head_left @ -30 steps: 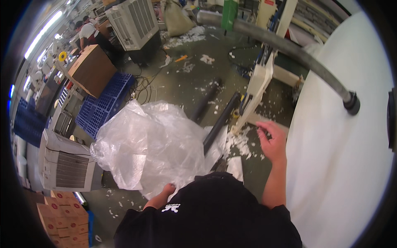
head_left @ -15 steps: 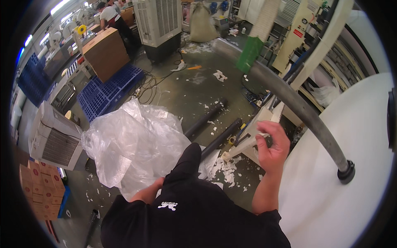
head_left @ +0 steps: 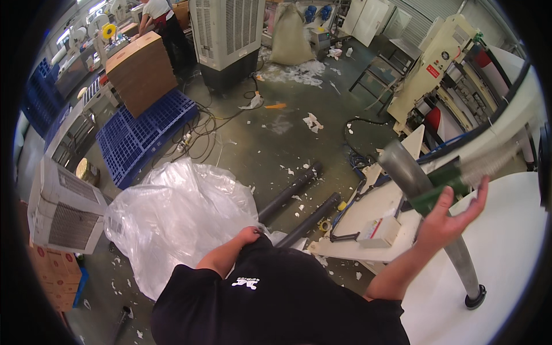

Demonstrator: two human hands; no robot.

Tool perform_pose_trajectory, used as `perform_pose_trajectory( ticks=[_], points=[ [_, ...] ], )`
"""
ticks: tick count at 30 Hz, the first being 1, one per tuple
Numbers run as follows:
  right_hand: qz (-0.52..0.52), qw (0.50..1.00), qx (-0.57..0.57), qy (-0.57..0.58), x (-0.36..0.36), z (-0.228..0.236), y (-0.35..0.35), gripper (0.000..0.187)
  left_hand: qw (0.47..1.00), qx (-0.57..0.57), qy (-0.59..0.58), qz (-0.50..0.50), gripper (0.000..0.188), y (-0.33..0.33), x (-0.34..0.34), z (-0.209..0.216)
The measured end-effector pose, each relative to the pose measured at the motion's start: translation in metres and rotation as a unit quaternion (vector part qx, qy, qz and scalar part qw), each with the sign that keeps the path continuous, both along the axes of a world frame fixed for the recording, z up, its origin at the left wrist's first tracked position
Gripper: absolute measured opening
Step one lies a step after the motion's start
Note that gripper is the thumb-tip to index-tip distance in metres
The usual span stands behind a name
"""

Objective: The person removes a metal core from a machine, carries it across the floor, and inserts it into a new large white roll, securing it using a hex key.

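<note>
My right hand (head_left: 445, 221) is raised at the right with thumb and fingers spread apart. It overlaps a thick grey pipe (head_left: 460, 261) in the view, and I cannot tell whether they touch. Just beyond the fingertips is a green-wrapped end (head_left: 428, 198) of a pale, motion-blurred hose (head_left: 489, 164). The pipe's lower end has a black collar (head_left: 475, 297) against a large white roll (head_left: 512, 230). My left hand (head_left: 250, 234) is low at the front of my black shirt, beside a heap of clear plastic film (head_left: 178, 213); its fingers are mostly hidden.
Two dark tubes (head_left: 307, 220) lie on the floor among white scraps. A pale bench (head_left: 397, 213) carrying a small white box (head_left: 379, 232) stands beside the roll. Farther off are a blue pallet (head_left: 141, 135), a large carton (head_left: 141, 75), loose cables (head_left: 198, 135) and a co-worker (head_left: 158, 20).
My right hand has moved right and its fingers have spread. The grey pipe's far end now appears much nearer, and the green-wrapped hose end has shifted right and down. My view has turned.
</note>
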State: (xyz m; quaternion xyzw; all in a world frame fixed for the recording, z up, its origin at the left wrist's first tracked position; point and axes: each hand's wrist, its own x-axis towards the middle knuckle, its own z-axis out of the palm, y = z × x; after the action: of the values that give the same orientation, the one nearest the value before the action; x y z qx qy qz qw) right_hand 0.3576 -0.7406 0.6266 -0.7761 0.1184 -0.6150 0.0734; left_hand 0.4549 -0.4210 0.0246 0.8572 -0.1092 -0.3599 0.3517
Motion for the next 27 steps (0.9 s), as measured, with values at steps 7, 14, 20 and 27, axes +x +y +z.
perform_pose_trajectory(
  ticks=[7,14,20,27],
  points=[
    [-0.133,0.991,0.025,-0.011,0.06,0.014,-0.008,0.068,0.996,0.056,0.014,-0.074,0.036,0.023,0.11,0.013],
    [-0.132,0.986,0.086,-0.049,0.075,0.01,-0.034,0.065,0.996,0.057,0.004,-0.073,0.037,0.034,0.203,0.004],
    [-0.161,0.974,0.128,-0.097,0.106,0.007,-0.065,0.062,0.992,-0.017,0.11,-0.055,0.037,-0.007,0.267,-0.014],
    [-0.235,0.948,0.164,-0.141,0.121,-0.003,-0.118,0.056,0.983,-0.054,0.117,-0.128,0.041,-0.118,0.431,-0.02]
  ],
)
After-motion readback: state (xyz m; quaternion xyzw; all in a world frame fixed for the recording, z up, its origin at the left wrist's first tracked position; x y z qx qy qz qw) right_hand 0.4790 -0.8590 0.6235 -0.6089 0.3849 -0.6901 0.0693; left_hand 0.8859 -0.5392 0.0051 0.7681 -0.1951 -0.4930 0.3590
